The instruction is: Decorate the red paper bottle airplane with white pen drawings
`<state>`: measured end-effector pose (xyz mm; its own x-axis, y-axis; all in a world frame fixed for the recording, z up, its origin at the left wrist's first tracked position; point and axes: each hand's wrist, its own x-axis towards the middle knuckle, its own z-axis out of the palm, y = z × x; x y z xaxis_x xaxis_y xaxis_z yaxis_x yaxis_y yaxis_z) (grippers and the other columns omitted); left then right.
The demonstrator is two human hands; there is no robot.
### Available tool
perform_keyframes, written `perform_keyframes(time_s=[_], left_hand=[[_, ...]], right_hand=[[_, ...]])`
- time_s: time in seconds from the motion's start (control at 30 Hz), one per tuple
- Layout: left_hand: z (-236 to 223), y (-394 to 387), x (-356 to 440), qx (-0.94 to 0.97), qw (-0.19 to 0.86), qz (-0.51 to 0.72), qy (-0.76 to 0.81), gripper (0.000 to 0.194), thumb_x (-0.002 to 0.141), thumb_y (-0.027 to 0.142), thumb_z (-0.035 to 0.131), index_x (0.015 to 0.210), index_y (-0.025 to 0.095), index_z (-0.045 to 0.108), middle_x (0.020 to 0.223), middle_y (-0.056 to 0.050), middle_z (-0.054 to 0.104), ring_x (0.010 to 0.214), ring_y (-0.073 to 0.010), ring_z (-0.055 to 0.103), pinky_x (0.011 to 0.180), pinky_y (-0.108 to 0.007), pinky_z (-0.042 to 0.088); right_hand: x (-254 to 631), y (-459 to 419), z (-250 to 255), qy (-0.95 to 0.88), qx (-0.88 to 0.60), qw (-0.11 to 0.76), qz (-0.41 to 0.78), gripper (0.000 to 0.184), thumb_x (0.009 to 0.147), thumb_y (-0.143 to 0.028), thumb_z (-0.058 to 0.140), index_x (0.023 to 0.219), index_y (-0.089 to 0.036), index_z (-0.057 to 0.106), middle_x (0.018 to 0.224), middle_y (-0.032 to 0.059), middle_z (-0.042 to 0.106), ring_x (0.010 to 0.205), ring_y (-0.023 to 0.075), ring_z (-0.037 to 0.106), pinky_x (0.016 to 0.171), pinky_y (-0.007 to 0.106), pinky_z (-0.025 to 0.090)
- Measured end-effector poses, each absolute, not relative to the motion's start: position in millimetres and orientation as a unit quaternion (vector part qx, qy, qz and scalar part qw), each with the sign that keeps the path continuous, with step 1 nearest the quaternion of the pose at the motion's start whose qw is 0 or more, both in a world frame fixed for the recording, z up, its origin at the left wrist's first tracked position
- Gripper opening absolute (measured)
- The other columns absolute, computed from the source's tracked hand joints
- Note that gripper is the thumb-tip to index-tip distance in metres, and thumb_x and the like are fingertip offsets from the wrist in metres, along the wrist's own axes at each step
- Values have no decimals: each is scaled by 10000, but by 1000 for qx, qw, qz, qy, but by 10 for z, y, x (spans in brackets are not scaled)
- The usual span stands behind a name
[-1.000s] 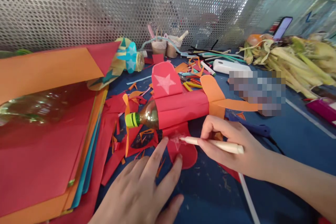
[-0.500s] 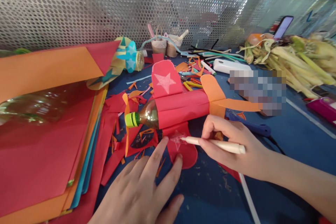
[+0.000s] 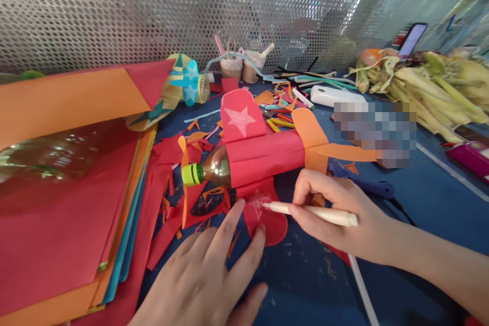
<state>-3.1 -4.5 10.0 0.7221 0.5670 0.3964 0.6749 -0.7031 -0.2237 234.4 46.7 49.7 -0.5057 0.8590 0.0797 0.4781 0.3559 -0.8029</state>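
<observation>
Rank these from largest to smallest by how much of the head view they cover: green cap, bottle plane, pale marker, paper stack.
1. Paper stack, though cut off by the left edge
2. Bottle plane
3. Pale marker
4. Green cap

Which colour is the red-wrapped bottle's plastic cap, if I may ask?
The plastic cap is lime green, clearest in the head view.
</observation>
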Motion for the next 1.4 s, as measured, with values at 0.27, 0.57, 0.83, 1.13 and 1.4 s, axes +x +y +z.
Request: perform_keyframes(time_s=[0.27,0.57,0.83,1.13,1.4], left_hand=[[91,-47,-51,-909,170,-152,-349,384,934,346,424,1249,209,595,1281,-175,623,923,-255,708,687,-367,609],[121,-59,-22,-910,176,-150,-344,384,940,333,401,1248,201,590,1258,-194,635,911,-257,718,665,-379,616],[99,-57,-53,-913,172,-145,-342,394,939,342,414,1265,194,579,1274,-205,625,911,-270,724,650,-396,623],[100,-67,-44,-911,169,-149,-346,402,936,359,423,1272,203,578,1287,-187,617,921,-265,712,673,-381,612],[76,-64,-59,-911,168,-154,-344,403,932,353,435,1275,199,582,1299,-186,608,926,-270,709,674,-388,613]], right_hand=[[2347,468,500,-781,-427,252,380,189,886,-229,535,745,-217,410,523,-94,427,402,51,378,384,173,270],[2338,479,508,-780,-448,248,358,194,884,-250,537,737,-219,414,517,-89,430,405,58,378,391,180,270],[2346,473,501,-778,-452,248,359,194,885,-263,542,741,-216,421,524,-85,454,409,57,397,395,174,287],[2340,475,509,-776,-452,244,366,185,884,-261,539,745,-216,426,527,-82,452,414,59,401,396,179,288],[2335,473,518,-773,-448,241,380,185,886,-259,536,746,-215,423,520,-88,438,407,55,390,391,177,283]])
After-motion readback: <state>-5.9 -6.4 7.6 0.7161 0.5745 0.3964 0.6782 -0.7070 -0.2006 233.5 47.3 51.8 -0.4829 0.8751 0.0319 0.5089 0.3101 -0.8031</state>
